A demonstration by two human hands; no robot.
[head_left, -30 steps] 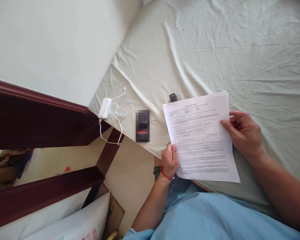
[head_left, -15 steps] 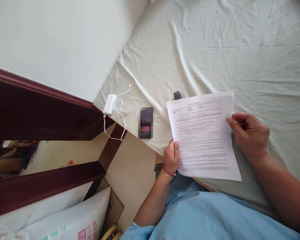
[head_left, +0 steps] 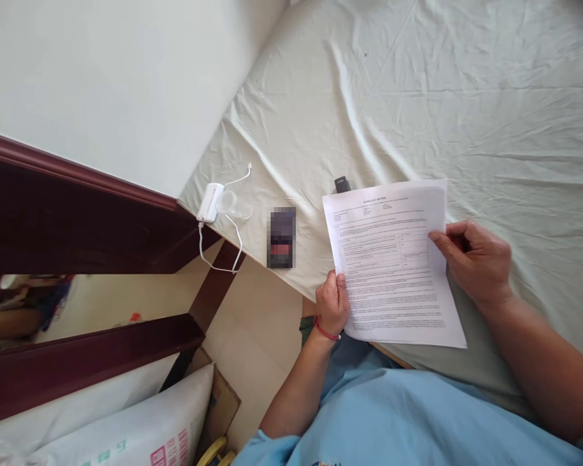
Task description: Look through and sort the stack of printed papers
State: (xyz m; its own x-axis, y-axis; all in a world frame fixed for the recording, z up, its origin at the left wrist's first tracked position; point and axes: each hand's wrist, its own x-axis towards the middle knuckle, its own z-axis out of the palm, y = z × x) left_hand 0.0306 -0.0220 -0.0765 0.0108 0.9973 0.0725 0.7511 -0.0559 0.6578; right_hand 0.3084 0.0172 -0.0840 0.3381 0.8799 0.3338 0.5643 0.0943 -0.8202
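Observation:
Printed paper (head_left: 388,265), covered in small lines of text with a heading at the top, is held up in front of me over the edge of the sheet-covered bed. My left hand (head_left: 333,301) grips its lower left edge, thumb on the front. At the upper right edge, my right hand (head_left: 479,262) pinches the paper between thumb and curled fingers. Whether it is one page or several I cannot tell. Behind the paper's top left corner a small black object (head_left: 342,184) sticks out, its lower part hidden.
Left of the paper, a dark, blurred-out flat object (head_left: 281,237) lies on the pale green sheet (head_left: 418,116). A white device with a cable (head_left: 210,202) and a clear plastic cup (head_left: 236,204) are near the bed corner. Dark wooden rails (head_left: 92,362) and a white sack (head_left: 140,421) stand left.
My right hand has moved slightly left, drawing the paper's upper right edge inward so that it bends a little. My left hand keeps its grip.

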